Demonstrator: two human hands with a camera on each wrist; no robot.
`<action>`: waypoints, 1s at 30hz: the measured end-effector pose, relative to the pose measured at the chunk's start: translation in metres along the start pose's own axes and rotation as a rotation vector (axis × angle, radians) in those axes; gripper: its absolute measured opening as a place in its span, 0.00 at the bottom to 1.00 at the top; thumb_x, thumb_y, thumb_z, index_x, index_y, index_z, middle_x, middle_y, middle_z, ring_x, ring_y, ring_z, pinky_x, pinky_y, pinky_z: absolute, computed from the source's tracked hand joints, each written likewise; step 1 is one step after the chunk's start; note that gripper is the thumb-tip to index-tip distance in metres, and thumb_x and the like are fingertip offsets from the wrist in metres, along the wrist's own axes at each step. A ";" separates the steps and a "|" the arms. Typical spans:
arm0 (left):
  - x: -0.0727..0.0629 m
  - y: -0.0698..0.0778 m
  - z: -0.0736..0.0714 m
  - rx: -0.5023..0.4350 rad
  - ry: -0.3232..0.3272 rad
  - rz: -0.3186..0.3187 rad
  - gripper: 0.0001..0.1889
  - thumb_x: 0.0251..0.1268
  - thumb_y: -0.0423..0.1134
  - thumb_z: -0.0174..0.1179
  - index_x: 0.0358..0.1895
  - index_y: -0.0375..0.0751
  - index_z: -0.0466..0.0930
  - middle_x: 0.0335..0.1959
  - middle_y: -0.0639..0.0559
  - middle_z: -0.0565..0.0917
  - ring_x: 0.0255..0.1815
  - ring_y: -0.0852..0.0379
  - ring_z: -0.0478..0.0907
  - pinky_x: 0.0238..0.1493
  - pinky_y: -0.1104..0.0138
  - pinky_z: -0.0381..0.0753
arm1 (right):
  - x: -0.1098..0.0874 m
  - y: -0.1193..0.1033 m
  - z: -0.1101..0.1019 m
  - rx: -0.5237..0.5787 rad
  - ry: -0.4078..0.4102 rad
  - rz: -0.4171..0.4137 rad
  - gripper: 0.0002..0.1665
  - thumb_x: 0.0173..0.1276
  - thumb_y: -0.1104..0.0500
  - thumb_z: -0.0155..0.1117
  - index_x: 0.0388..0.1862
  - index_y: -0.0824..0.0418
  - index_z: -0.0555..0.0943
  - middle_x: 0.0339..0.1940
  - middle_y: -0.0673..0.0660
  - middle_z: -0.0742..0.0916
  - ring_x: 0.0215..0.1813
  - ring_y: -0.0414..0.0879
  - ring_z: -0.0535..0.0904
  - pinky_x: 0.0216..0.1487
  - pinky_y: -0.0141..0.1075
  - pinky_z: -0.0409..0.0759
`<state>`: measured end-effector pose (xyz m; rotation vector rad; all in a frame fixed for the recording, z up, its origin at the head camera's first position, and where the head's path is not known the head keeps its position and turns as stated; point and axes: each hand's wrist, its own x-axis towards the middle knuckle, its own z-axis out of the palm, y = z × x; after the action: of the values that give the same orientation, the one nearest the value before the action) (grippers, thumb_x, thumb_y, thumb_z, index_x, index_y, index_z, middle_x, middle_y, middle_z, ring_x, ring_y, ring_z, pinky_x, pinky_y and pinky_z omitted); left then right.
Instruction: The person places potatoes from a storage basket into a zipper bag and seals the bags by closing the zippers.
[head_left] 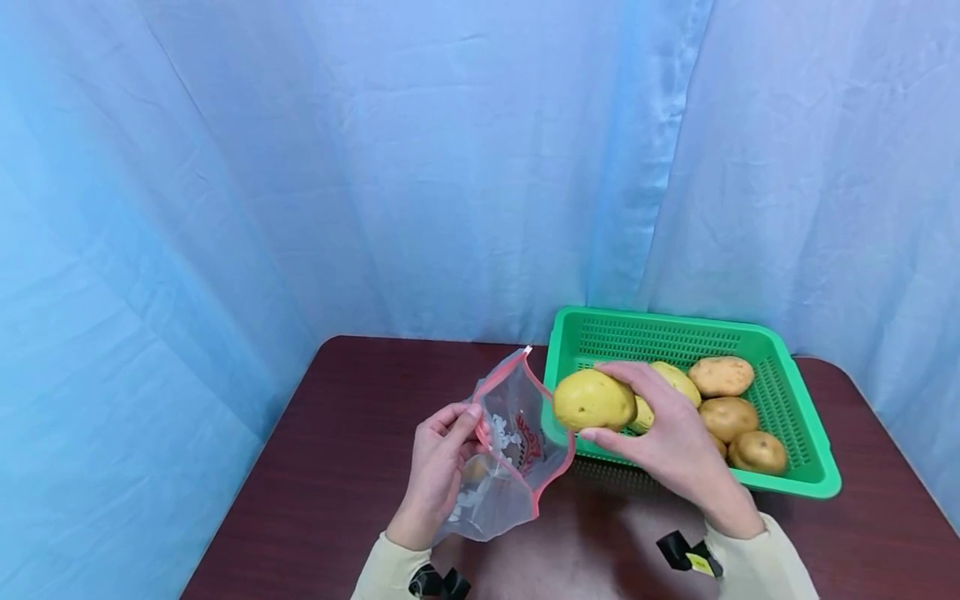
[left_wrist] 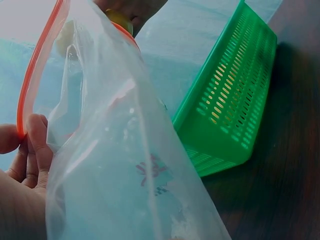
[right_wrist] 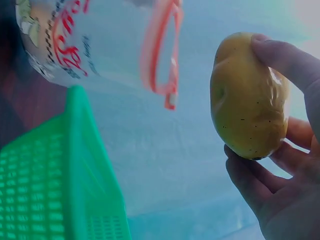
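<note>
My right hand [head_left: 678, 429] grips a smooth yellow potato [head_left: 594, 401] between thumb and fingers, at the right side of the bag's mouth. In the right wrist view the potato [right_wrist: 247, 97] shows small dark specks and a dent. The left hand [head_left: 442, 467] pinches the red zip edge of a clear zip bag [head_left: 551, 475], whose mouth gapes upward. Red and white print marks the bag. Something tan shows faintly through its lower part; I cannot tell what. In the left wrist view, thumb and fingers [left_wrist: 37, 142] meet at the zip strip, and the bag [left_wrist: 115, 165] hides much behind it.
A green perforated basket [head_left: 813, 417] stands on the dark wood table [head_left: 345, 467], right of the bag. Several potatoes lie in it, some yellow and some brown [head_left: 722, 377]. Blue-white curtains [head_left: 450, 167] hang behind and to the left of the table.
</note>
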<state>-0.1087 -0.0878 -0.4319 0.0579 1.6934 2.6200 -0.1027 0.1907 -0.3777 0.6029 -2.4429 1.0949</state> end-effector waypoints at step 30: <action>0.003 -0.002 0.005 -0.050 0.009 -0.002 0.05 0.76 0.33 0.61 0.38 0.40 0.83 0.26 0.53 0.82 0.26 0.63 0.77 0.30 0.73 0.80 | -0.001 -0.001 0.050 -0.100 -0.233 -0.361 0.38 0.69 0.37 0.68 0.65 0.64 0.81 0.65 0.57 0.84 0.67 0.55 0.79 0.64 0.48 0.79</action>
<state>-0.1116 -0.0818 -0.4317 0.0427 1.6283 2.6638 -0.1102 0.1521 -0.4086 1.1398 -2.4262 0.7890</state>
